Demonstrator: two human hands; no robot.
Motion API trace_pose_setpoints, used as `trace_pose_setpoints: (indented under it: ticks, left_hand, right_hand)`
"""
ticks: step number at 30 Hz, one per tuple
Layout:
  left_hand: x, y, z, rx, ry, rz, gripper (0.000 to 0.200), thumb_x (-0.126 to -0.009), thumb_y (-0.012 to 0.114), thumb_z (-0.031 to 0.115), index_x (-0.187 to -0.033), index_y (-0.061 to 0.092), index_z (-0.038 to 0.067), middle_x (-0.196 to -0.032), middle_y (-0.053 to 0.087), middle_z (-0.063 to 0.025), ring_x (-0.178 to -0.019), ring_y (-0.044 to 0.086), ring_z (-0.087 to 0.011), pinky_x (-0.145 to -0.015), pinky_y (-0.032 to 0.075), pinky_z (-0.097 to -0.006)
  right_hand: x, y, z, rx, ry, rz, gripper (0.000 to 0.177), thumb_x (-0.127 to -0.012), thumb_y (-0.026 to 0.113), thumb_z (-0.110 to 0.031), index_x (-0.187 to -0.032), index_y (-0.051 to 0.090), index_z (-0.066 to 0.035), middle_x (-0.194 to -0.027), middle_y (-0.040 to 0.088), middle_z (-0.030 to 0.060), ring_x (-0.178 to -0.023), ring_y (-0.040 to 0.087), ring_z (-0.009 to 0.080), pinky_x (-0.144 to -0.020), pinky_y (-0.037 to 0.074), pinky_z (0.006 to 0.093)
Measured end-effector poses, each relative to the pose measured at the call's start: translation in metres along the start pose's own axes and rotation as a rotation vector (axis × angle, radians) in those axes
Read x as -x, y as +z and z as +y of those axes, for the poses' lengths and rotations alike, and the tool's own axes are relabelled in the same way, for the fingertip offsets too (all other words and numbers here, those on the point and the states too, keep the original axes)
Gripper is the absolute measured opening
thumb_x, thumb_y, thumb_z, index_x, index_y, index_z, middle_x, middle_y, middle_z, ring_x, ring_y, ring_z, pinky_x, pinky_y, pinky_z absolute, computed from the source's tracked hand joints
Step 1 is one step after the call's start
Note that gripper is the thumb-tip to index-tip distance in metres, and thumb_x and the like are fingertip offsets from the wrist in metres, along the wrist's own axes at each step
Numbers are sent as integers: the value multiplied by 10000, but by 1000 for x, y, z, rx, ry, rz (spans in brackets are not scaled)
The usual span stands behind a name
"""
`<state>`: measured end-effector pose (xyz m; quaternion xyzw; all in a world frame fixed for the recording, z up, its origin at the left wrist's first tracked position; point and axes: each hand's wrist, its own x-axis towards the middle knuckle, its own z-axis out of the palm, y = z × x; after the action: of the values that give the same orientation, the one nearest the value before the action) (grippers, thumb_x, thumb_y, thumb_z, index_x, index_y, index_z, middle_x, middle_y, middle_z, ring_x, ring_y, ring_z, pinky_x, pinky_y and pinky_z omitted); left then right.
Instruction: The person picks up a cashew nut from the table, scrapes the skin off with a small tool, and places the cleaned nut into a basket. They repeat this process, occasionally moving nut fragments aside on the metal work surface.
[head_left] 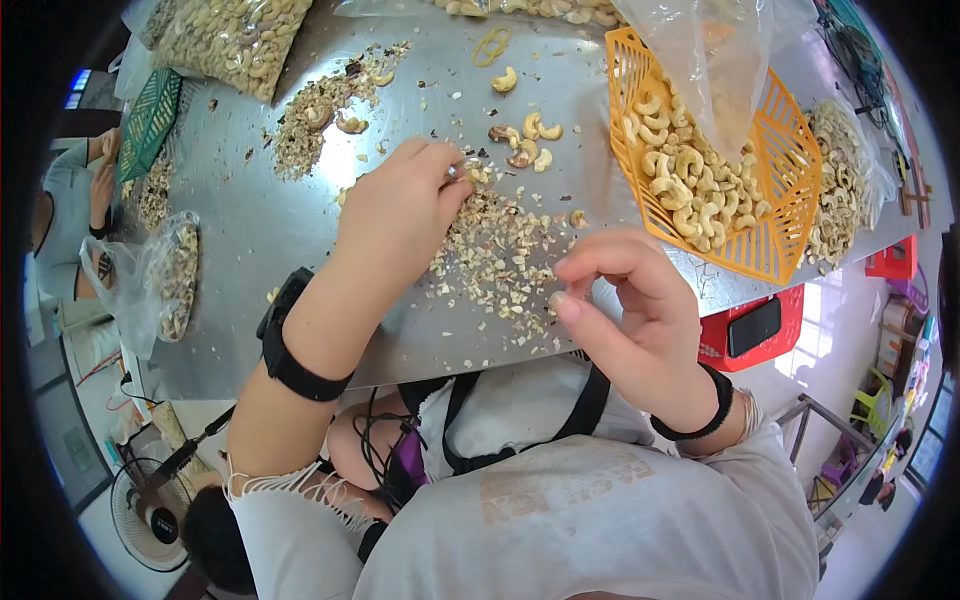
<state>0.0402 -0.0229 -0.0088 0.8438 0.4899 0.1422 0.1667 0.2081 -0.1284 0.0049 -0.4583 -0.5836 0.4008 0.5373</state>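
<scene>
My left hand is closed, low over the table, with a small shiny metal tool showing at its fingertips; most of the tool is hidden. Under and beside it spreads a pile of chopped nut bits and skins. At the pile's right edge is my right hand, its thumb and index finger curved with a gap between them and nothing visible in it. Several whole cashews lie just beyond the pile. An orange plastic basket holds many peeled cashews, with a clear plastic bag partly over them.
The metal table carries another heap of skins and bits, bagged cashews and a yellow rubber band. A person works at left beside a green basket. A phone lies on a red stool.
</scene>
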Motion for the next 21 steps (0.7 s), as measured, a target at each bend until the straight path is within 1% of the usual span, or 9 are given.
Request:
trace_pose_setpoints:
  ticks: [1,3,6,8,9,11,16,19,21]
  left_hand:
    - [3,-3,1,-1,1,-2,148,-714,575,139,-821,539,44,-770,537,-103,-697,522,-256,-613,414,-321]
    - [10,-12,5,244,-44,-39,129,-688,594,90,-783,531,29,-748,529,-91,-686,513,-223,-608,400,-305]
    - [24,-28,22,330,15,-77,130,-661,609,45,-761,527,26,-731,519,-70,-662,496,-182,-573,389,-272]
    - [33,-36,29,391,23,-133,142,-653,614,36,-770,533,29,-732,518,-66,-660,495,-173,-556,387,-256]
    - [37,-37,32,451,33,-185,156,-646,620,26,-779,538,32,-732,517,-62,-659,494,-164,-539,384,-241]
    - [43,-38,35,479,54,-179,166,-641,623,20,-786,544,36,-724,513,-52,-658,491,-155,-525,377,-228]
    - [50,-41,37,498,76,-138,184,-631,637,12,-795,561,48,-751,497,-46,-653,479,-138,-510,368,-210]
    - [52,-45,38,539,25,-243,177,-679,614,47,-845,554,37,-808,485,-49,-677,468,-121,-544,371,-199]
    - [56,-43,37,654,-79,-253,230,-754,561,104,-963,506,25,-875,469,-58,-730,457,-109,-611,370,-197]
  right_hand:
    - [-1,1,2,-17,30,-9,213,-661,594,18,-860,525,-18,-825,507,70,-643,499,125,-612,398,233]
    - [-1,4,3,-35,67,-13,218,-671,590,13,-877,522,-13,-822,509,67,-647,499,116,-608,402,228]
    - [-2,16,1,-227,247,44,239,-721,582,-29,-945,499,-8,-817,516,55,-664,499,94,-615,409,207]
    - [-2,20,-1,-556,513,26,267,-764,568,-73,-999,467,4,-841,524,47,-700,506,82,-630,418,193]
    - [-3,19,-2,-556,522,27,267,-764,568,-73,-999,467,4,-841,524,47,-700,506,82,-630,418,193]
    - [-6,16,-2,-711,663,-138,260,-778,559,-88,-997,460,10,-877,531,51,-758,519,92,-650,431,198]
    - [-3,14,10,-897,723,-210,238,-757,576,-57,-965,478,6,-884,543,46,-812,528,99,-699,434,204]
    - [-3,13,12,-939,711,-220,234,-746,587,-47,-956,494,-1,-879,547,42,-816,532,100,-717,430,207]
    - [-4,13,12,-954,700,-224,233,-742,589,-42,-956,504,-3,-880,549,42,-813,533,100,-720,429,209]
